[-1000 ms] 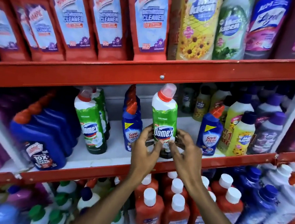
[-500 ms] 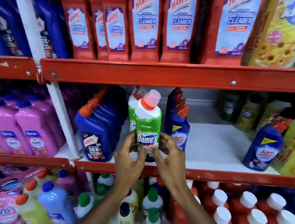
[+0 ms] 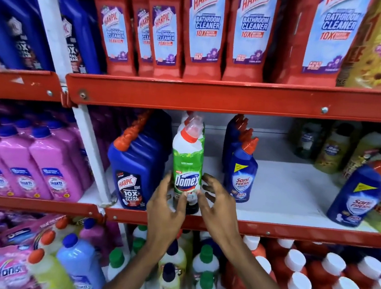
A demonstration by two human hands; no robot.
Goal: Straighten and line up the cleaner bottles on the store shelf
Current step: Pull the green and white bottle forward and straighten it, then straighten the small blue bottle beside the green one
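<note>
1. green domex bottle (image 3: pixel 187 167) stands upright at the middle shelf (image 3: pixel 269 229) front, between blue harpic bottle (image 3: pixel 134 169) and sani fresh bottle (image 3: pixel 241 172).
2. left hand (image 3: pixel 167 209) and right hand (image 3: pixel 216 206) flank its base, fingers spread; whether they touch it is unclear.
3. the hands hide its base.

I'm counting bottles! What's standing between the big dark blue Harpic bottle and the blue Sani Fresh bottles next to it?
In the head view, the green Domex bottle stands between the Harpic bottle and the Sani Fresh bottles, with both hands around its base.

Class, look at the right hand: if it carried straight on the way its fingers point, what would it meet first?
Probably the green Domex bottle. The right hand points up and inward at its lower label, fingers spread beside it; depth is unclear.
</note>
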